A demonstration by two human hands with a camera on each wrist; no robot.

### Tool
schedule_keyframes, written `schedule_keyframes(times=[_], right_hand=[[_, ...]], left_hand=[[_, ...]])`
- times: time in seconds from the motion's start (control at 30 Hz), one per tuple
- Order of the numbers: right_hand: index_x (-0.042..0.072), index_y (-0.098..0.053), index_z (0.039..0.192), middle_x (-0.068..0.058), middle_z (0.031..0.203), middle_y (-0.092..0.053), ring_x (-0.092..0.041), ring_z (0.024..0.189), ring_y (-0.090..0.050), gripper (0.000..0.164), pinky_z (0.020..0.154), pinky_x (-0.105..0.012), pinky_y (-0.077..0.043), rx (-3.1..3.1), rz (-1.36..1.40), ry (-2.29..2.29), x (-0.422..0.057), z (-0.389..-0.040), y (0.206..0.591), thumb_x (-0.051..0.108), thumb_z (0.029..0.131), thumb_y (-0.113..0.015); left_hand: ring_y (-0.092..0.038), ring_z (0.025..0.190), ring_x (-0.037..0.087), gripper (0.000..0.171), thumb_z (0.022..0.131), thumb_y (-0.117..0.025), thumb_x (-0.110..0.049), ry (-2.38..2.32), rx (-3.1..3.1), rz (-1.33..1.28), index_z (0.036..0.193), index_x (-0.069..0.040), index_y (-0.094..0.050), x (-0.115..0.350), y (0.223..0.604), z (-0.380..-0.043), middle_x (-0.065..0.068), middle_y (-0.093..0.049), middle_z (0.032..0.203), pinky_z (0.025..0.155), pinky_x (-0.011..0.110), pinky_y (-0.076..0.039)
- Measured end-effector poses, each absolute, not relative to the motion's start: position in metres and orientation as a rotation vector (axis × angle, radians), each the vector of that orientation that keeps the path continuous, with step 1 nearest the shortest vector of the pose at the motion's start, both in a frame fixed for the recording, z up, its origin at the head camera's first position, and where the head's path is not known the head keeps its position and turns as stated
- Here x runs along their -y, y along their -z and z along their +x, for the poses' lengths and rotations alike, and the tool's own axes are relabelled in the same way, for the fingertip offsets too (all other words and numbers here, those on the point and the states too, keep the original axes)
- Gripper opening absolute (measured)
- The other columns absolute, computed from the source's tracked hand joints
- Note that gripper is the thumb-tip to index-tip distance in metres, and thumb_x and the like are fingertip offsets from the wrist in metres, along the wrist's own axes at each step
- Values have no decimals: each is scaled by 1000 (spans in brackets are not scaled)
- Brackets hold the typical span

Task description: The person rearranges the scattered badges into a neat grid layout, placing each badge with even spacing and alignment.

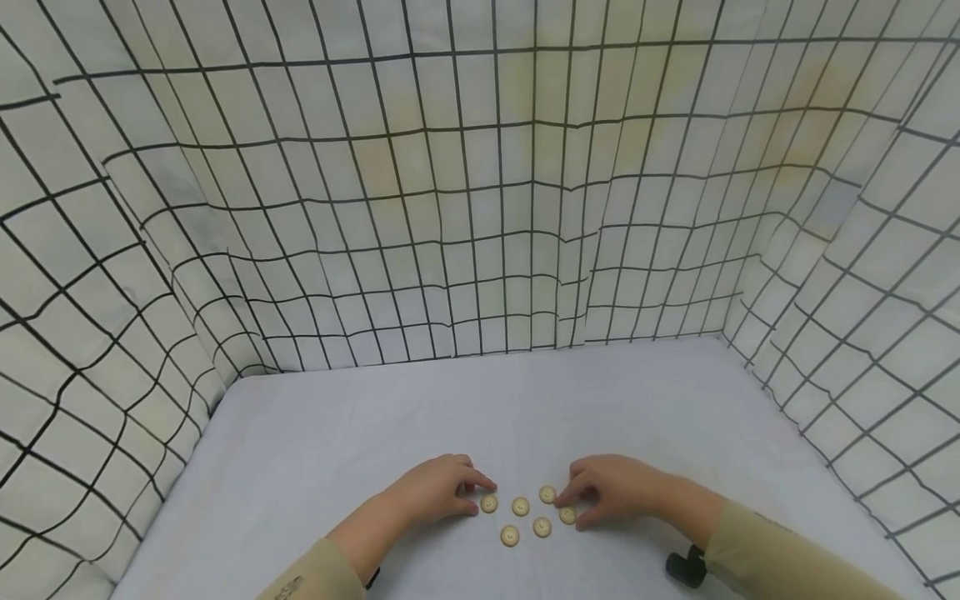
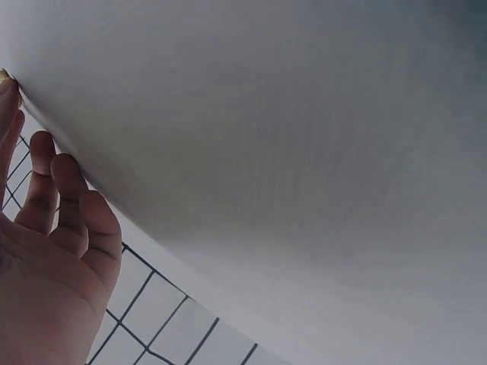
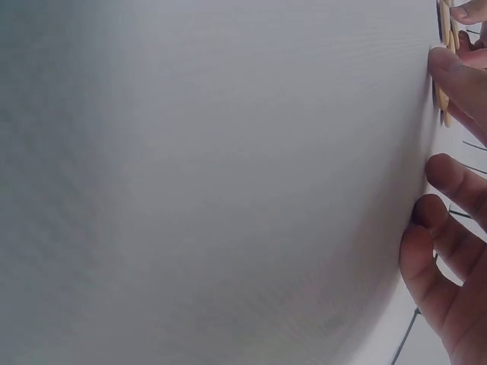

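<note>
Several round cream buttons lie in a loose cluster on the white tabletop in the head view. My left hand [image 1: 441, 490] has its thumb and index finger at opposite edges of the leftmost button [image 1: 489, 502], pinching it. On the other side, my right hand [image 1: 613, 488] pinches the rightmost button [image 1: 567, 515] between index finger and thumb. Between the hands lie an upper button [image 1: 547, 495], a middle button [image 1: 521, 506] and two lower ones, a right button [image 1: 542, 527] and a left button [image 1: 510, 535]. The wrist views show the buttons only edge-on, partly behind fingers.
The white table [image 1: 360, 433] extends around the hands to a back wall [image 1: 480, 250] of white cloth with a black grid. Similar gridded walls rise at left and right. A small black object [image 1: 686, 567] is by the right sleeve [image 1: 780, 554].
</note>
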State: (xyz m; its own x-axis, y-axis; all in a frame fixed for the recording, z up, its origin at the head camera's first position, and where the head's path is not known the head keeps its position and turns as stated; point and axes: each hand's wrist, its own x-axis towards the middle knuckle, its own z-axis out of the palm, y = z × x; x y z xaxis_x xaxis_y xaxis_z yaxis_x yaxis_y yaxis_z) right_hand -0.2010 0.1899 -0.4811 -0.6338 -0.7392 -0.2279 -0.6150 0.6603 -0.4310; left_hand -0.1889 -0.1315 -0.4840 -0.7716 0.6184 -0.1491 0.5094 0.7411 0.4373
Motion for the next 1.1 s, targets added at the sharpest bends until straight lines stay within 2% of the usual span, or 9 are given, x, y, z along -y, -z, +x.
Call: schedule_keyframes(times=[0.6, 1.1], right_hand=[[38, -75, 111, 20, 82, -50, 0, 72, -43, 30, 65, -21, -39, -2493, -1134, 404, -189, -203, 483, 40, 81, -80], [37, -76, 109, 22, 88, -53, 1, 76, -46, 29, 69, -20, -41, -2459, -1125, 481, -191, -207, 488, 39, 81, -80]], left_hand=[[-48, 79, 2, 30, 84, -79, -28, -524, -2645, 908, 114, -29, -76, 128, 481, -189, -15, -55, 88, 72, 23, -44], [-49, 83, 3, 29, 85, -79, -26, -569, -2618, 892, 113, -29, -77, 127, 481, -190, -16, -56, 91, 74, 23, -44]])
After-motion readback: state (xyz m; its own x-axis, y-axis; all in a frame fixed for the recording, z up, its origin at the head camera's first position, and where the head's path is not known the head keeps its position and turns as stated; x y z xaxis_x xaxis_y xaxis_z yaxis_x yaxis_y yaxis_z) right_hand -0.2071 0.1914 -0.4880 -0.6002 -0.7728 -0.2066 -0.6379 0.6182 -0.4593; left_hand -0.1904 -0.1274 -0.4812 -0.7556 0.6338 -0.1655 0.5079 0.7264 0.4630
